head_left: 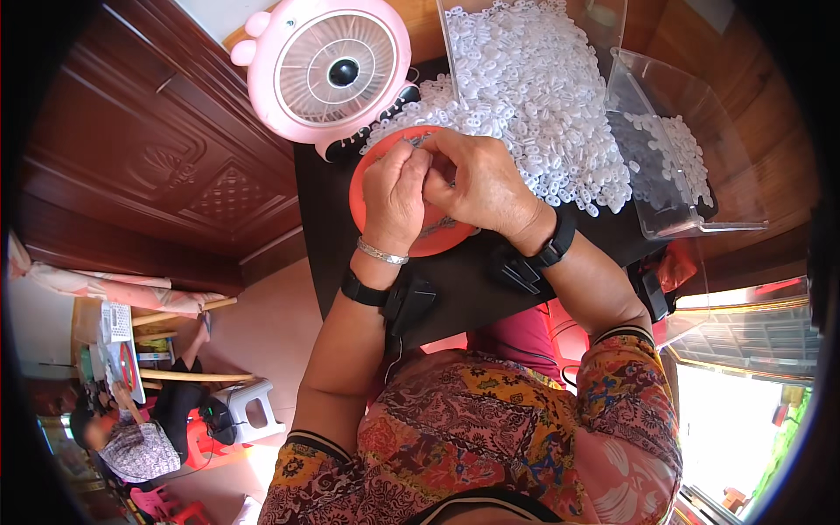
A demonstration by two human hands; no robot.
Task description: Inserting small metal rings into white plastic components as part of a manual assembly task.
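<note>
My left hand [394,197] and my right hand [479,182] meet above a round orange-red bowl [435,244]. The fingers of both are bent and pinched together, tip to tip. Whatever lies between the fingertips is hidden by the hands. Small grey pieces [439,226] show inside the bowl, partly covered by my hands. Just beyond the bowl and to its right spreads a big heap of small white oval plastic pieces [560,131], each with holes.
A pink round fan [262,83] stands at the far left of the black table [455,302]. A clear plastic bin [658,214] with more white pieces is on the right. Dark wooden panelling [175,131] borders the left. Farther left, another person [140,451] sits at a separate table.
</note>
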